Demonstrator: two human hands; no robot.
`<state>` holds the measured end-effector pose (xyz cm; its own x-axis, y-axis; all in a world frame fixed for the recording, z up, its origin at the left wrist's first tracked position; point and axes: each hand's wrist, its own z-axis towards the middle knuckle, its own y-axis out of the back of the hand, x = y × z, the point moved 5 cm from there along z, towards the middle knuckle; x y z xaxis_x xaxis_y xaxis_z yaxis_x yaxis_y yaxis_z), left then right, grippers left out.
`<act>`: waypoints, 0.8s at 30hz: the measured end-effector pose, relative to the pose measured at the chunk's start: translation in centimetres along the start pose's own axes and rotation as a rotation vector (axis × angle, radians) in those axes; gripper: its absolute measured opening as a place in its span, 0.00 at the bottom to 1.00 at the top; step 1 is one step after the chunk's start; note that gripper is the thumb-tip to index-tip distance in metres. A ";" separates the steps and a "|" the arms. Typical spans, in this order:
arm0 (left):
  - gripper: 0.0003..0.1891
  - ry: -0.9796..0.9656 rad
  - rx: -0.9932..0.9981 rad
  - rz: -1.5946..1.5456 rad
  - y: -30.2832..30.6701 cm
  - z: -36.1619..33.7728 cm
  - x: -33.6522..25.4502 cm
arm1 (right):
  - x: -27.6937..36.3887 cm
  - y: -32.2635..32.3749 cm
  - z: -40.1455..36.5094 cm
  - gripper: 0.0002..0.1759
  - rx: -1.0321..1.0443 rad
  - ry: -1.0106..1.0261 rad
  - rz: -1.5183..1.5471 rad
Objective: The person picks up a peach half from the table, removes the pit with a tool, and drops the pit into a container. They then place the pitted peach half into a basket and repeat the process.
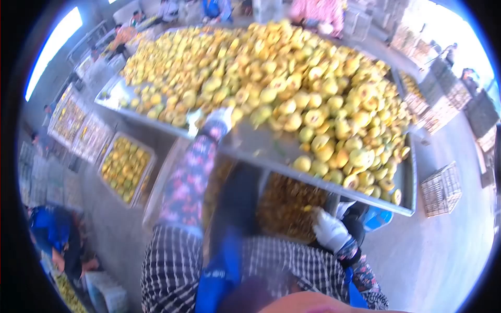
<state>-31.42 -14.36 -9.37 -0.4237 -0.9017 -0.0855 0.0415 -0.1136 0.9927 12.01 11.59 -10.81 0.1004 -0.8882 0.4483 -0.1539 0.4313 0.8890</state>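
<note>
A large heap of yellow peach-like fruit [323, 99], many pieces cut in half, lies on a metal-edged table [261, 142]. My left hand [222, 119], in a white glove, reaches to the heap's near edge and touches or nearly touches the fruit there. Its fingers are blurred. Low on the right, my right hand [331, 233], also gloved in white, has its fingers curled beside a crate of brown bits [289, 203]. Whatever those fingers hold is too small to make out. A small yellow piece [307, 208] shows just past their tips.
Left of the table stands a crate of yellow fruit [125, 167], with more white crates [88, 136] behind it. An upright basket [441, 190] is on the floor at right. A co-worker in blue [55, 229] bends at left; a person in pink [317, 14] is across the table.
</note>
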 end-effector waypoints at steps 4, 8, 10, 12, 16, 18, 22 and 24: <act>0.30 0.095 -0.003 -0.079 1.0 -0.7 -0.6 | 1.4 3.9 0.0 0.34 -0.202 0.082 0.230; 0.25 0.120 0.068 -0.955 0.3 -1.2 -2.1 | 1.2 4.2 0.0 0.35 -0.071 -0.061 0.093; 0.21 0.079 0.114 -1.397 3.6 -4.8 -6.3 | 2.1 5.6 0.0 0.35 -0.119 -0.039 0.033; 0.19 0.042 0.180 -1.829 6.3 -8.5 -10.5 | 2.0 6.4 0.2 0.34 -0.191 -0.058 0.059; 0.17 0.001 0.394 -2.371 5.1 -11.7 -15.8 | 1.1 6.4 -0.1 0.30 -0.331 -0.083 0.036; 0.16 -0.112 0.450 -2.468 5.8 -13.1 -18.1 | -0.3 6.2 -0.5 0.27 -0.361 -0.060 0.063; 0.19 0.032 0.505 -2.623 7.1 -15.3 -22.2 | 0.8 8.1 0.0 0.27 -0.196 -0.220 0.098; 0.22 0.084 0.518 -2.655 6.6 -16.1 -23.3 | 1.3 9.1 -0.1 0.26 -0.314 -0.132 0.249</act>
<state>-6.73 -0.78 -2.17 0.6736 0.6455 -0.3600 -0.2385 -0.2712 -0.9325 10.81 14.38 -2.15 -0.0321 -0.7543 0.6558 0.1513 0.6449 0.7492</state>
